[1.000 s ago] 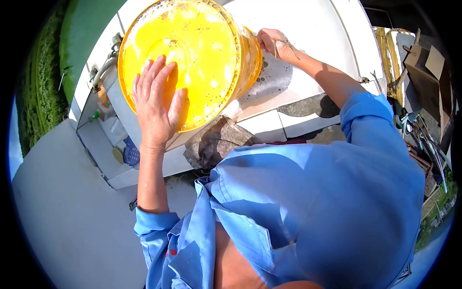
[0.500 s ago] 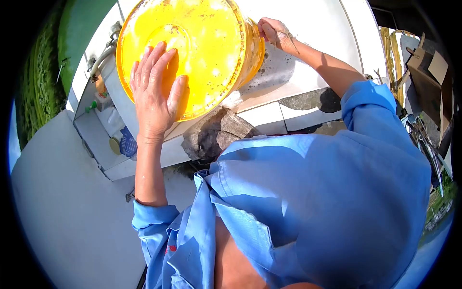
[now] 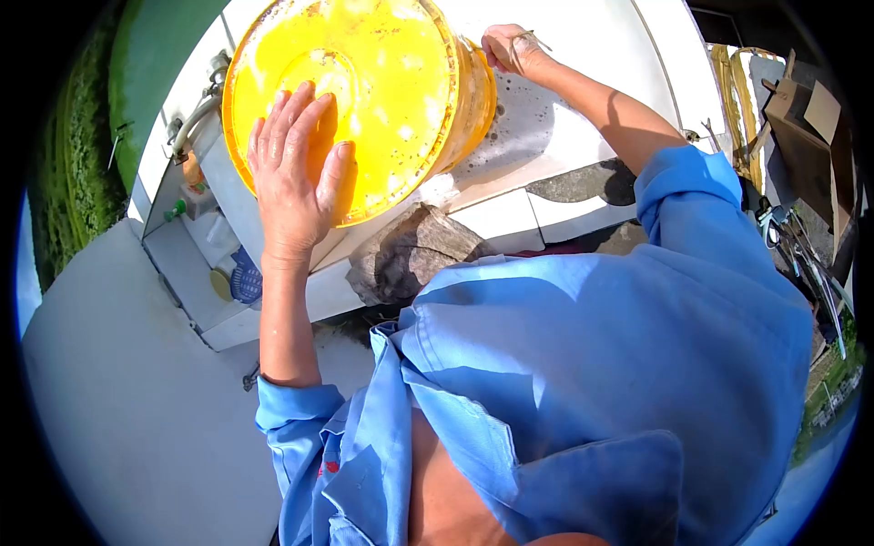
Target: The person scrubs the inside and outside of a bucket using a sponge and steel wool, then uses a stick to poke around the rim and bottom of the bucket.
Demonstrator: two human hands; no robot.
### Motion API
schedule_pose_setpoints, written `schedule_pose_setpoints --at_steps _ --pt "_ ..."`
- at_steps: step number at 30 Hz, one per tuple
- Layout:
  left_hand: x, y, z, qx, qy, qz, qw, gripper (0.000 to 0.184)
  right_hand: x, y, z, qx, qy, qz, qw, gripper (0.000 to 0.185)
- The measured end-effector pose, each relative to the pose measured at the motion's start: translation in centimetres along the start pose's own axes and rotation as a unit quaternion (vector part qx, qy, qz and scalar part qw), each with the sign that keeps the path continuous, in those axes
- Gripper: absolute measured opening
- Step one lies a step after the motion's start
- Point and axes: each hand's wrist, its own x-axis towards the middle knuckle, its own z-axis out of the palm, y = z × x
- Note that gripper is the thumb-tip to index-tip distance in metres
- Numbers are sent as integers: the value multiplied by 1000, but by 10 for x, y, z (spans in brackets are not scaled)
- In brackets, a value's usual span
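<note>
A yellow plastic bucket [image 3: 391,100] has its round, speckled base turned toward me. My left hand [image 3: 296,173] lies on that base with its fingers stretched out, and the skin looks wet. Beside the bucket's right wall is my right hand [image 3: 513,49], its fingers closed. A thin greyish strand or stick pokes out past the knuckles, but what the fist holds is mostly hidden. Below the bucket, a crumpled grey-brown rag [image 3: 419,255] hangs over the edge of the white counter [image 3: 496,218]. Dark wet specks dot the white surface right of the bucket.
A tap [image 3: 196,118] is left of the bucket. Lower left, a recess holds a bottle with a green top [image 3: 177,209] and a blue plastic basket [image 3: 246,276]. A cardboard box [image 3: 806,123] and assorted tools [image 3: 806,255] stand at the far right.
My right hand has shifted slightly up and left along the bucket's side, still closed. My left hand keeps its place on the base. The view has moved slightly.
</note>
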Motion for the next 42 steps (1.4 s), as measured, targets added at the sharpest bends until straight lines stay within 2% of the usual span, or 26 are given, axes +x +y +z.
schedule_pose_setpoints --at_steps 1,2,4,7,9,11,12,13,15,16,17,19,20,21,22,23,24,26,28,29,31,35,38,39,41,42 --pt "-1 -1 -1 1 0 -1 1000 38 4 -2 2 -46 13 82 996 33" --pt "-3 -3 -2 1 -4 8 1000 37 11 8 2 -46 12 82 996 33" --pt "-4 -8 -3 2 -7 16 1000 36 26 38 -1 -227 -68 -42 971 34" --pt "-6 -15 -4 -25 -5 28 999 35 10 40 -6 -165 -25 -148 975 36" --pt "-4 -15 -4 -17 -4 44 999 35 -6 16 -6 -167 -57 -71 982 35" --pt "-1 -15 -5 -21 -6 44 999 34 2 31 3 -287 33 -171 942 8" --pt "-1 -16 -5 -20 -7 47 999 34 -10 33 -5 -131 -17 -357 925 8" --pt "-2 -18 -6 -18 -9 51 998 34 -13 34 -9 -130 -16 -357 925 8" --pt "-9 -28 -10 4 -10 57 998 33 -17 26 -11 -311 -84 -270 907 15" --pt "-13 -31 -11 25 -12 61 998 32 -20 19 -13 -182 -113 -116 970 29" --pt "-17 -30 -10 26 -11 61 998 32 -20 20 -11 -182 -113 -118 970 29" --pt "-25 -24 -6 113 172 -33 978 33 -19 27 -5 -21 -9 -224 974 28" --pt "-26 -15 0 89 234 -127 960 37 -17 33 -2 -20 -8 -225 974 28" --pt "-31 -14 8 89 234 -124 960 37 -13 39 1 -72 -23 -232 970 27" --pt "-37 -16 18 -170 296 -313 886 39 -10 43 2 -125 -38 -240 962 29" --pt "-41 -17 25 -412 326 -466 712 42 -15 40 2 -126 -36 -242 962 29" --pt "-48 -18 21 -489 275 -480 674 41 -24 37 3 -130 -80 -189 970 26" --pt "-45 -27 18 -471 252 -447 717 39 -48 32 5 -39 -152 -101 982 26" --pt "-31 -43 8 -388 208 -402 803 36 -61 39 17 5 -133 -87 987 26" --pt "-19 -62 6 -394 194 -402 803 38 -63 41 22 49 -113 -74 990 27" --pt "3 -99 3 -321 138 -341 873 38 -58 37 31 41 -117 -43 991 27" --pt "28 -128 -5 -197 65 -302 930 41 -39 30 46 60 -155 60 984 26" --pt "4 -104 -8 -106 166 -312 929 44 -44 16 34 47 -146 101 983 21" --pt "-22 -44 -13 13 220 -217 951 46 -45 19 18 61 -126 38 989 20" --pt "-34 -8 -7 -63 229 -197 951 41 -36 24 13 89 -83 49 991 22" --pt "-49 31 14 -1 178 -131 975 36 -29 21 6 96 -72 15 993 24"
